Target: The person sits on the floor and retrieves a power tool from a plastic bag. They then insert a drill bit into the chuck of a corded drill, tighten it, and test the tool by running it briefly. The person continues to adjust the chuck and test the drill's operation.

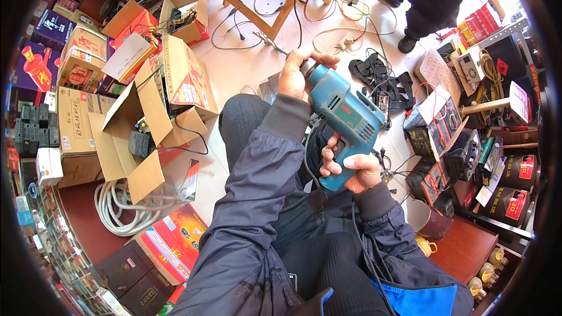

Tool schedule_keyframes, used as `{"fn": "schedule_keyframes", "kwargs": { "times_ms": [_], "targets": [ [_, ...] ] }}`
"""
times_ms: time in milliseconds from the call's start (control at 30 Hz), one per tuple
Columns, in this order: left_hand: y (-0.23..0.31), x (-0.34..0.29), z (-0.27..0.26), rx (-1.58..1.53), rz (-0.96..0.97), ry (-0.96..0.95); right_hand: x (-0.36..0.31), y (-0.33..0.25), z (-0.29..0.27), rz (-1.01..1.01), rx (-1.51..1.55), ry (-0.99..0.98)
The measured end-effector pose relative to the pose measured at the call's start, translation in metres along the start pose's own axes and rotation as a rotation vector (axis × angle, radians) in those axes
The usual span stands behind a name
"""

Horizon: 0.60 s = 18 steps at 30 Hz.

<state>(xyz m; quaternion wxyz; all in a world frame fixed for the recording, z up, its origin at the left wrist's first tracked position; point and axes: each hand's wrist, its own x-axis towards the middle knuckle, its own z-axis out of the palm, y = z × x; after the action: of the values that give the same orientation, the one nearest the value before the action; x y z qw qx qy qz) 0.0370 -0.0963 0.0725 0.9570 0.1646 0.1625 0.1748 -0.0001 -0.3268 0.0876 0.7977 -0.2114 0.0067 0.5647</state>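
Note:
Above my lap lies a teal electric drill (346,112), its nose aimed up and to the left. My left hand (297,75) is closed round the metal chuck at the front. From there a twisted drill bit (270,42) sticks out beyond my fingers. My right hand (358,169) grips the handle at the rear, fingers curled near the trigger and the thumb across the back. A dark power cord (358,228) runs down across my right side. Part of the chuck is hidden behind my left fingers.
Open cardboard boxes (133,134) and a coiled pale hose (120,210) sit to my left. Ahead stands a wooden stool (275,14) among tangled cables. At upper right is another person (430,0). Tools, including a mallet (489,105), crowd the right side; black straps (383,82) lie on the floor.

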Motion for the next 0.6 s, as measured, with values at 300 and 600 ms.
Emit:
{"fn": "schedule_keyframes", "kwargs": {
  "times_ms": [300,600],
  "targets": [
    [0.0022,-0.0006,-0.0008,-0.036,-0.012,0.025,0.0002,-0.0012,0.0063,-0.033,-0.122,0.050],
    [0.0052,-0.0024,0.0023,-0.097,-0.010,-0.007,-0.0015,0.0005,0.0008,0.002,-0.029,0.027]
  ]
}}
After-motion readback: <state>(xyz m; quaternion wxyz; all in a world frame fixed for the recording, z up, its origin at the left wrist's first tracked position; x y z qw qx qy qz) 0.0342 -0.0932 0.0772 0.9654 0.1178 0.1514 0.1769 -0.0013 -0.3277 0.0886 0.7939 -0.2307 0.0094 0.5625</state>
